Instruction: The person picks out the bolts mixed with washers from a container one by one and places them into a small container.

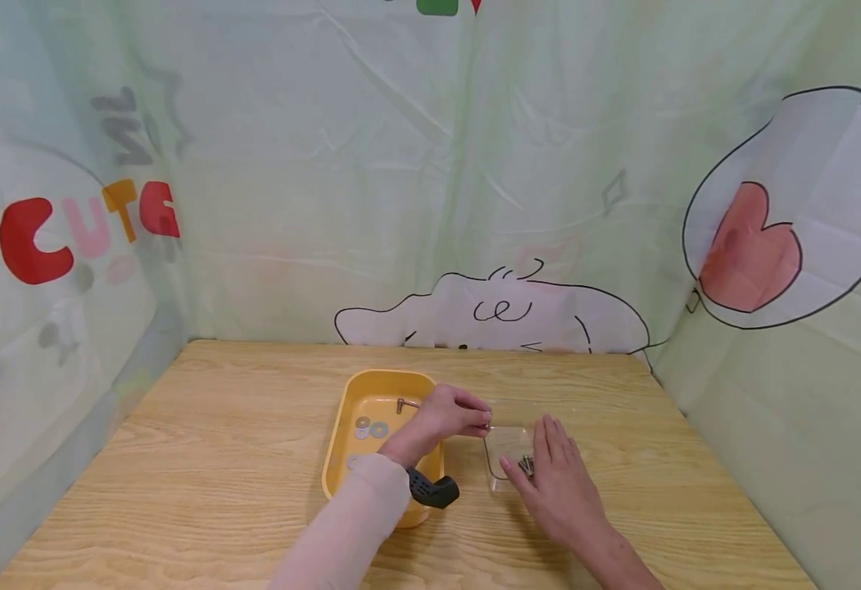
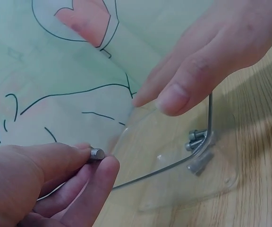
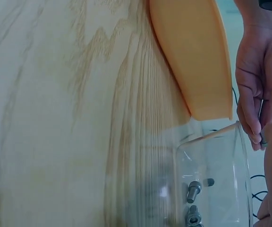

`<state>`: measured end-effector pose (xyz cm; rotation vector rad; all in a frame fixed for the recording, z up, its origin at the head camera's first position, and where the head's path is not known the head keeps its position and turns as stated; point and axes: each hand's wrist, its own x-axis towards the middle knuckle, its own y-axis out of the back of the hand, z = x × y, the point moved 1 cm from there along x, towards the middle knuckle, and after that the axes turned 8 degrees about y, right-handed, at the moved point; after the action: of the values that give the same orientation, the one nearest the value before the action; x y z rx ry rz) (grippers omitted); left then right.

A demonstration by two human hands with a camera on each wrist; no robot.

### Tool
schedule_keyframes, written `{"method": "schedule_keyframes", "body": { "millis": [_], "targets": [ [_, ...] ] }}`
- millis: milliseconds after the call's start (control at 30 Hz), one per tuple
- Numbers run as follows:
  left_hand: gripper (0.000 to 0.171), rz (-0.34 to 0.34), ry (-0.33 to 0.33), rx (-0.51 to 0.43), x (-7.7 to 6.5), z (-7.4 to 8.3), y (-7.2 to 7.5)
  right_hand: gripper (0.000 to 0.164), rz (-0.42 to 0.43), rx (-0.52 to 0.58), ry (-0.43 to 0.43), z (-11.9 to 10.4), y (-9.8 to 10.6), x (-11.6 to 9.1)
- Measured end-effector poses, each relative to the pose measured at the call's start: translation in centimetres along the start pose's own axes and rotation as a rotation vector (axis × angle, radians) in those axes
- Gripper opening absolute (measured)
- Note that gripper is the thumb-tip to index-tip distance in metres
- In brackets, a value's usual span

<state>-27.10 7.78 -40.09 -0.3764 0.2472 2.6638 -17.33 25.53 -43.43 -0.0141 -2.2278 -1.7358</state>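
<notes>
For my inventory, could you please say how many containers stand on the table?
2: a yellow rectangular plastic tray at left and a clear, plastic-looking rectangular box to its right; none seems hidden.

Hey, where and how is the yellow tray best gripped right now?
I'd probably pinch the yellow tray over its rim, midway along the left long wall, coming from the left: its sides are raised, that stretch is uncovered, and the left arm crosses its near right part. Keep it level, as loose washers lie inside.
</notes>
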Motion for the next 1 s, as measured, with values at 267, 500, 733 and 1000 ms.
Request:
{"method": "schedule_keyframes", "body": {
  "millis": [267,500,733,1000],
  "targets": [
    [0.019,-0.006,-0.012,-0.004,0.4,0.0,-0.9,0.090,-0.011,-0.006,-0.022,0.7,-0.1,-0.1],
    [0.020,0.007,0.006,-0.005,1.1,-0.1,-1.8,0.096,-0.022,0.010,-0.046,1.3,-0.1,-0.5],
    [0.018,0.021,0.002,0.043,1.4,0.3,-2.6,0.096,-0.031,0.021,-0.057,1.6,-0.4,-0.6],
    [0.014,0.047,-0.010,0.080,1.5,0.7,-3.6,0.093,0.008,0.025,-0.030,1.6,-0.8,-0.5]
  ]
}}
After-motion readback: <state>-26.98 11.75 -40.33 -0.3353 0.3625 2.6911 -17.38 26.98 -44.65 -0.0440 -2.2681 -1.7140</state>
